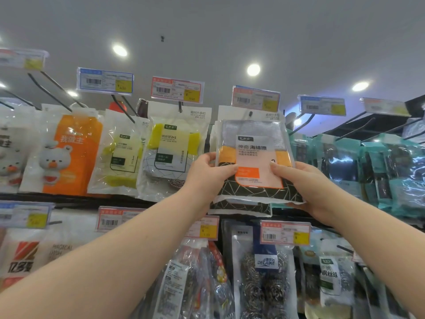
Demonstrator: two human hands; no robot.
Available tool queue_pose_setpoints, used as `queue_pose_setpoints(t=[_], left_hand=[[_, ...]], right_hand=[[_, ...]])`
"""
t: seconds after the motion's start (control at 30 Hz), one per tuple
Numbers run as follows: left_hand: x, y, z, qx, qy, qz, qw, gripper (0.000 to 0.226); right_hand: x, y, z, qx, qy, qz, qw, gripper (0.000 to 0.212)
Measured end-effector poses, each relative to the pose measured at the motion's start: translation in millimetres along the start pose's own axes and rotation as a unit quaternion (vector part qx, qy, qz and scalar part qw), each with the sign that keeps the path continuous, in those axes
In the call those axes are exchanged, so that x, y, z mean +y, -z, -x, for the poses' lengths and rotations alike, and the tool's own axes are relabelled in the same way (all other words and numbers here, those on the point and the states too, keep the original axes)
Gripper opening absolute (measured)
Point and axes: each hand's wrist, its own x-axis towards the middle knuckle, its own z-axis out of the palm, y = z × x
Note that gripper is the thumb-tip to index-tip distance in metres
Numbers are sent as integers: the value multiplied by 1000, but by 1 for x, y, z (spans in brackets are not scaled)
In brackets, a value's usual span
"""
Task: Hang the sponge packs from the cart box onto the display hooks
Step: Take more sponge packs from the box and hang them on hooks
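Shop aisle, price tags (176, 89) on display hooks (122, 110), hanging packaged cleaning goods (174, 150)

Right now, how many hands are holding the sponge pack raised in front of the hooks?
2. The left hand pinches the sponge pack at its left edge, and the right hand grips its lower right side. No other hand is in view.

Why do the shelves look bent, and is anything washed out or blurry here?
Head view: the wide-angle lens bends straight lines toward the edges. Head view: the ceiling lamps burn out to white discs, and glare streaks the teal packs on the right. Head view: the sponge pack pinched by the left hand and right hand is sharp; the far-left price tag is smeared.
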Motion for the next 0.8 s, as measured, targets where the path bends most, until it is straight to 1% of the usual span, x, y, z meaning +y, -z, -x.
queue_pose_setpoints(t=[0.13,0.23,0.33,0.43,0.67,0.73,0.8], left_hand=[[-2,1,1,3,-5,-12,1000,56],[1,2,0,3,-6,6,1000,54],[0,2,0,5,-16,10,1000,60],[-4,1,1,4,-5,2,1000,64],[-17,-3,-18,23,-1,-33,999,43],[-22,-6,-23,33,4,-54,998,36],[-27,-9,-29,46,6,-85,995,42]], right_hand=[[2,0,0,12,-1,6,1000,18],[2,1,-1,17,4,7,1000,17],[2,5,-1,18,7,8,1000,17],[3,7,-4,17,2,14,1000,17],[7,2,-20,16,-18,48,999,21],[12,0,-26,19,-22,54,998,27],[19,-2,-33,34,-20,75,996,36]])
